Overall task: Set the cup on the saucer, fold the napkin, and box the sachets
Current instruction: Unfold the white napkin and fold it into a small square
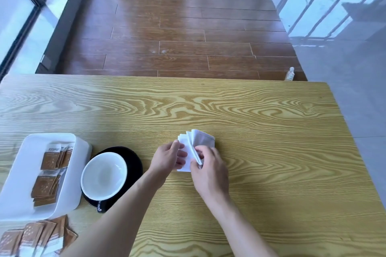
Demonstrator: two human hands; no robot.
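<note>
A white napkin (197, 142) lies partly folded in the middle of the wooden table (271, 131). My left hand (169, 157) holds its left edge, and my right hand (208, 170) pinches a raised fold near its front. To the left, a cup (103, 175), black outside and white inside, stands on a black saucer (133, 162). A white box (27, 173) at the far left holds several brown sachets (50, 175). More brown sachets (35, 238) lie loose on the table in front of the box.
The table's far edge runs across the middle of the view, with wood floor beyond. A small bottle (290, 73) stands on the floor past the far right corner. Glass walls flank the floor on both sides.
</note>
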